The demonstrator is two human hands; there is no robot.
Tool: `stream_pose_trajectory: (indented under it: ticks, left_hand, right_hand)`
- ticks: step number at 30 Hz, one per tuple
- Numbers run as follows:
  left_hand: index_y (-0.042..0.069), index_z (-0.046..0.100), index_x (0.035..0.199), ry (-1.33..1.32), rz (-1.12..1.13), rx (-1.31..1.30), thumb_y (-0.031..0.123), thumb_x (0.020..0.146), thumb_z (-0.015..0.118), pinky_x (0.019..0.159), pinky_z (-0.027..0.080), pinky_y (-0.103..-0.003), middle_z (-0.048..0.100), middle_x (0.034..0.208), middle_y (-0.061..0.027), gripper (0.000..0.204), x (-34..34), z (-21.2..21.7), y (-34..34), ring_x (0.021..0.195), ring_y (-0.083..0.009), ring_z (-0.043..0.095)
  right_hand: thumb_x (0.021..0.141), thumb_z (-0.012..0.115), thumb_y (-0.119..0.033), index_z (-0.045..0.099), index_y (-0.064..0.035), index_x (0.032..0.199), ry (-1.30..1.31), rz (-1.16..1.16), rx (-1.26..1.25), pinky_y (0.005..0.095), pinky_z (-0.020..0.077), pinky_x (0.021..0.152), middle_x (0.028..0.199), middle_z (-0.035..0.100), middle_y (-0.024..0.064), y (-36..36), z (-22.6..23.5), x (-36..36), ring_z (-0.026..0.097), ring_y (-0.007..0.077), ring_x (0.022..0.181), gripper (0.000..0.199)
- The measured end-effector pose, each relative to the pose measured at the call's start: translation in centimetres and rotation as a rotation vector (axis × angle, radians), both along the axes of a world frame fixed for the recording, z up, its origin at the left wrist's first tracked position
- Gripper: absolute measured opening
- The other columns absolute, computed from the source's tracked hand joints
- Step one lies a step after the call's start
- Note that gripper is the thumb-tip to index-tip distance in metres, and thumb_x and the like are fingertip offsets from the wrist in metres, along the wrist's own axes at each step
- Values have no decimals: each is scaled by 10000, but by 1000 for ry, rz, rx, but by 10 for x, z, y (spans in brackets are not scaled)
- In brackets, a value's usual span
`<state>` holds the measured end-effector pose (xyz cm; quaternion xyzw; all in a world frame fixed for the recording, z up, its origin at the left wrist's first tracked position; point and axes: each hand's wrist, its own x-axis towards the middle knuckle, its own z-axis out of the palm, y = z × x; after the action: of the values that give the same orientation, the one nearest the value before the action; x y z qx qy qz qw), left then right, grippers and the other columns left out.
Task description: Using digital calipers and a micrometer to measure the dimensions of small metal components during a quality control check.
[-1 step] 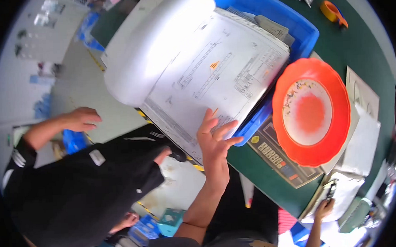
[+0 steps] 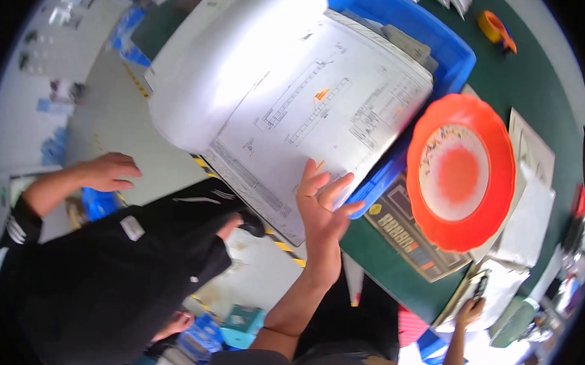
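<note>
My left hand [image 2: 324, 223] reaches over the lower edge of a stack of large printed drawings [image 2: 315, 110], its fingers spread and holding nothing. The fingertips are over the top sheet; whether they touch it I cannot tell. The upper sheets are rolled back into a big white curl [image 2: 235, 67]. The stack rests on a blue plastic bin [image 2: 439, 29]. At the lower right, my right hand [image 2: 469, 312] is closed around a small dark object [image 2: 482, 284] above a white paper pad [image 2: 502, 284]. The object is too small to name.
An orange scalloped plate [image 2: 505, 193] with a patterned white centre sits on a digital scale [image 2: 419, 252]. An orange tape roll [image 2: 492, 27] lies on the green table [image 2: 374, 251]. At left, a person in black [image 2: 114, 275] stands close to the stack.
The view has shifted slightly, so the plate and bin sit a little lower and the person at left a little farther left. My hands keep their poses.
</note>
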<state>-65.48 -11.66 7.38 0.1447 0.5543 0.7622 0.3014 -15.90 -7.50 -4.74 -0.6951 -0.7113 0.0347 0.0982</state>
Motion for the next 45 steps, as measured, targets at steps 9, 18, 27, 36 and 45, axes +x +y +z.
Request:
stream_pose_trajectory:
  ticks: [9, 18, 27, 36, 45]
  left_hand:
    - [58, 100, 1326, -140, -58, 73, 145, 753, 464, 651, 480, -266, -49, 1408, -131, 684, -25, -5, 21, 1145, -258, 396]
    - [61, 120, 1317, -97, -73, 142, 106, 756, 465, 593, 430, -190, -35, 1415, -134, 660, -11, -15, 49, 1060, -202, 453]
    - [55, 126, 1328, -72, -90, 165, 51, 773, 448, 573, 398, -177, -22, 1420, -131, 642, -21, -17, 58, 828, -139, 514]
    - [33, 92, 1336, -101, 110, 130, 60, 749, 441, 592, 405, -197, 19, 1416, -128, 683, -31, -8, 46, 885, -146, 501]
    - [25, 11, 1339, -47, 129, 178, 92, 801, 461, 612, 423, -231, -73, 1394, -219, 704, -40, -12, 38, 910, -139, 495]
  right_hand:
    - [797, 367, -382, 415, -6, 799, -143, 8, 31, 493, 325, 558, 705, 464, 240, -14, 14, -39, 441, 440, 636, 379]
    - [769, 381, -328, 412, -30, 825, -272, -75, -12, 512, 339, 559, 717, 479, 228, -4, 25, -49, 472, 447, 661, 305]
    - [777, 347, -389, 425, -10, 814, -272, -72, 11, 502, 337, 542, 718, 480, 225, -8, 21, -44, 474, 437, 644, 388]
    - [774, 331, -409, 424, -12, 830, -281, -86, -17, 508, 333, 535, 720, 474, 229, -6, 15, -33, 469, 441, 638, 412]
    - [783, 318, -388, 404, -26, 791, -312, -66, 47, 522, 313, 509, 673, 493, 231, -6, 15, -42, 468, 443, 599, 372]
